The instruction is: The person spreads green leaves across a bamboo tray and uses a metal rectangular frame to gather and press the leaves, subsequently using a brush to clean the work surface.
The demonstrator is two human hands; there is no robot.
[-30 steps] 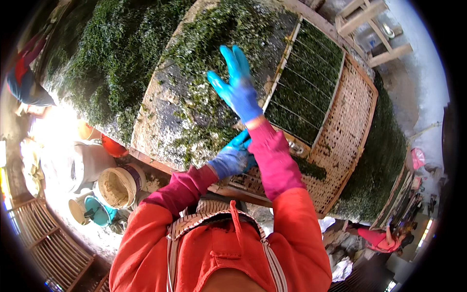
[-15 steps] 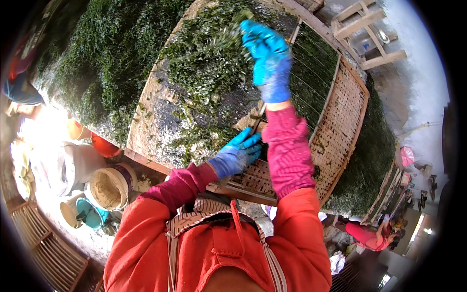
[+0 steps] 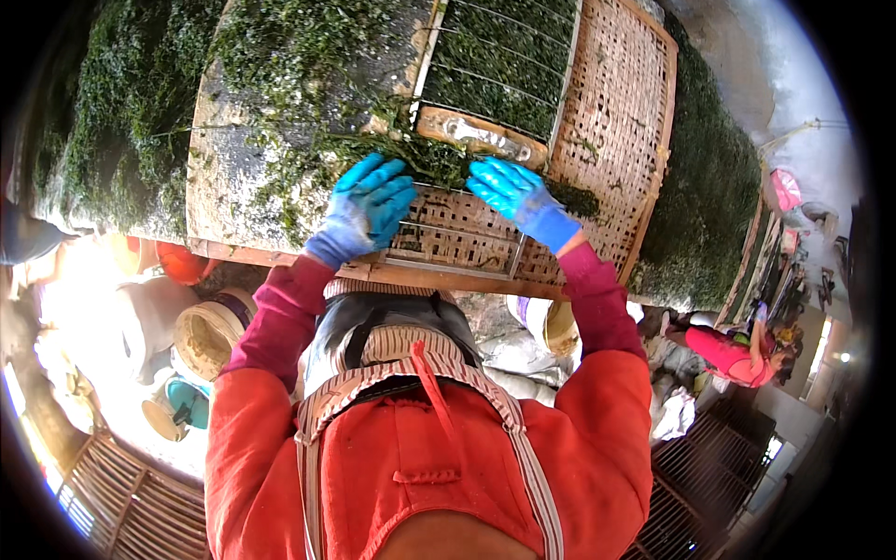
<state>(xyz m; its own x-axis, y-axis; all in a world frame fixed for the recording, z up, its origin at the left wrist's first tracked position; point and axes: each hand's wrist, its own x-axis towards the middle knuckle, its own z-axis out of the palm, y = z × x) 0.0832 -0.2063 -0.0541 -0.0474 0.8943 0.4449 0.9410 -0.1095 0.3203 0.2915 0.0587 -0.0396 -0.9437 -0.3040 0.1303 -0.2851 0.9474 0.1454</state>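
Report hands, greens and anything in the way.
Left hand and right hand open, palms down. Green strands bunched between them. Wooden bar just beyond.

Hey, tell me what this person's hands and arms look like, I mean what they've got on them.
The left hand and right hand wear matching gloves with glossy turquoise-blue fingers, paler, whitish-marked backs and blue-violet cuffs. Further up come maroon sleeves, then fuller, bright red-orange sleeves.
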